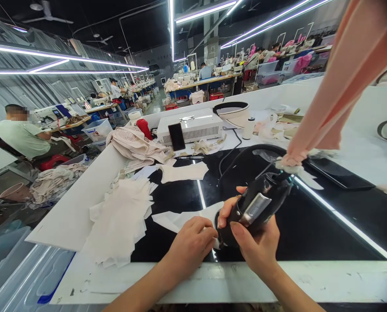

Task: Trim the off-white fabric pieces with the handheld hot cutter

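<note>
My right hand (260, 245) is wrapped around a black hand-held power tool (237, 229) with a silver plate on its side. The tool tilts, with its lower end down at the dark glossy work surface. Pink cloth (330, 91) is tied around its upper end and stretches up to the right. Under the tool's lower end lies a white fabric piece (177, 220). My left hand (191, 242) has its fingers curled together on that piece, close beside the tool. Its fingertips are partly hidden.
A stack of pale fabric pieces (118, 221) lies left, with one cut piece (183, 172) farther back. Behind stand a phone (176, 136), a white vented box (190, 125) and a round basket (231, 113). A black cable (222, 162) crosses the surface. One person (22, 134) sits at left.
</note>
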The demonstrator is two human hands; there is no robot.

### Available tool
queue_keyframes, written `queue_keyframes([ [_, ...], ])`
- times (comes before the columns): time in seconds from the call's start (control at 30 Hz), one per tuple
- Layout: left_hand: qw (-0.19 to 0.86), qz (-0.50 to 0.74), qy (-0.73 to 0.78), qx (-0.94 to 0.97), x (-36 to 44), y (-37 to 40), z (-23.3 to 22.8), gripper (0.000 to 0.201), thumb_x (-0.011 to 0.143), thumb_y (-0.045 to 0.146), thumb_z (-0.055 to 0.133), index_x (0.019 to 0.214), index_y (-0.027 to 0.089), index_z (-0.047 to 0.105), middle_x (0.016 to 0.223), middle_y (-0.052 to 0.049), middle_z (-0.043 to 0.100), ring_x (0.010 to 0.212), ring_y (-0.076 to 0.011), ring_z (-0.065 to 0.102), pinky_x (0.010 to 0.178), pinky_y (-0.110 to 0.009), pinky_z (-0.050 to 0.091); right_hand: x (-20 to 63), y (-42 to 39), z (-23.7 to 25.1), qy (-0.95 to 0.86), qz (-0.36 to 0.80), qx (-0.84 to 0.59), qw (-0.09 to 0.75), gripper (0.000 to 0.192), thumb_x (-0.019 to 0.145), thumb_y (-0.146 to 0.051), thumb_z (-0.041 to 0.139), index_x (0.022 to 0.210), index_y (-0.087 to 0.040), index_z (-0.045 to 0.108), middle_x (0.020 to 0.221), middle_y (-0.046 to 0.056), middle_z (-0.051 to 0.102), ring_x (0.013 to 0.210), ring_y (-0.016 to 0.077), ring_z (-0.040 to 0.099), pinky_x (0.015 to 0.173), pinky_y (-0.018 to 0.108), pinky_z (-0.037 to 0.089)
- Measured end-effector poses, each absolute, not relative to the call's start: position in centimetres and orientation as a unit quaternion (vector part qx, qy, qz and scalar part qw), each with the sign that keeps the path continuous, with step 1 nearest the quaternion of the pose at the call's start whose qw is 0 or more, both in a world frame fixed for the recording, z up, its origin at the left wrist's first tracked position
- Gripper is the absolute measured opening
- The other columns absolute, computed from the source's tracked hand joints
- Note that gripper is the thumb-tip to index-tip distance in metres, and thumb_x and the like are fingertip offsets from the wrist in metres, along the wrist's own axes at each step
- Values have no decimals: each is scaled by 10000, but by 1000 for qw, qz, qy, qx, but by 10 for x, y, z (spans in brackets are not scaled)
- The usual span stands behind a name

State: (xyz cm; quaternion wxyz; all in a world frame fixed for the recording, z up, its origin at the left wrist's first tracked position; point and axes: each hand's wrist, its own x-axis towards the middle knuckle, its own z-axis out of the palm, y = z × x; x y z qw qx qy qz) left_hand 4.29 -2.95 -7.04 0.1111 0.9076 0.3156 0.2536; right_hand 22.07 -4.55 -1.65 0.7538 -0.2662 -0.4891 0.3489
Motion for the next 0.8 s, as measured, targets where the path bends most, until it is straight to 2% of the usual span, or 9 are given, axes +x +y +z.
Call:
queue_keyframes([
  [0.23, 100, 230, 279, 927, 41, -27, -72, 137, 1160, 146, 628, 1043, 194, 683, 1009, -27, 766, 957, -205, 751, 939, -337, 620, 223, -46, -23, -491, 357, -274, 746, 452, 985, -248, 848, 1383, -295, 637, 896, 1, 751, 649, 190, 717, 614, 339, 653],
  [0.33, 102, 219, 256, 936, 36, -26, -68, 140, 1171, 132, 590, 1105, 186, 702, 1045, -43, 793, 1011, -208, 773, 979, -350, 623, 224, -45, -27, -494, 361, -265, 746, 461, 1000, -238, 835, 1405, -308, 627, 916, 1, 755, 664, 184, 713, 623, 333, 656],
  [0.5, 106, 222, 212, 946, 25, -24, -66, 207, 1185, 140, 563, 1314, 199, 715, 1188, -71, 824, 1149, -208, 787, 1077, -364, 625, 226, -45, -33, -496, 368, -268, 739, 511, 992, -248, 851, 1428, -309, 591, 936, 7, 760, 660, 184, 715, 624, 339, 655],
  [0.63, 83, 250, 186, 946, 21, -24, -70, 197, 1200, 228, 585, 1348, 189, 710, 1214, -83, 820, 1161, -222, 794, 1113, -383, 640, 228, -45, -35, -492, 373, -273, 738, 531, 986, -257, 858, 1434, -314, 577, 926, 0, 756, 651, 179, 700, 616, 330, 644],
  [0.8, 60, 250, 182, 949, 21, -24, -75, 193, 1188, 224, 601, 1345, 174, 702, 1224, -90, 812, 1187, -221, 794, 1137, -382, 648, 224, -45, -29, -483, 374, -267, 745, 494, 987, -228, 843, 1408, -306, 597, 925, -1, 759, 634, 169, 696, 590, 312, 643],
])
